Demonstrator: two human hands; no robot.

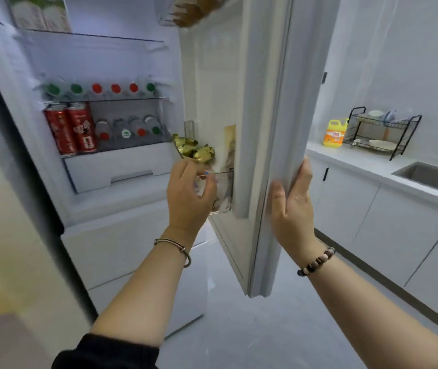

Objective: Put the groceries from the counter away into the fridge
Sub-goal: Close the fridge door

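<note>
Down at the lower shelf of the white fridge door (265, 102), the left hand (189, 187) has its fingers curled round the bottom end of a clear bag of gold foil-wrapped sweets (195, 150). The bag is at the mouth of the clear plastic door bin (224, 193), with its top half sticking up above the rim. It's a bit blurry right there tbh, so I can't say whether the bag is resting in the bin or just held against it. The right hand (291, 201) grips the free edge of the door, thumb on the inner side and fingers round the outside.

Progress-wise I'd call this pretty far along. The main compartment has red drink cans (71, 127) standing at the left and rows of small bottles with red and green caps (98, 88) lying caps-out. The stretch of white counter (359, 161) in view only has a yellow dish soap bottle (334, 133) and a black wire dish rack (383, 131) on it, beside a sink (430, 174). No groceries waiting there that I can spot, though the rest of the counter is out of shot. What's left, I reckon: let go of the bag, check for leftovers, shut the door.
</note>
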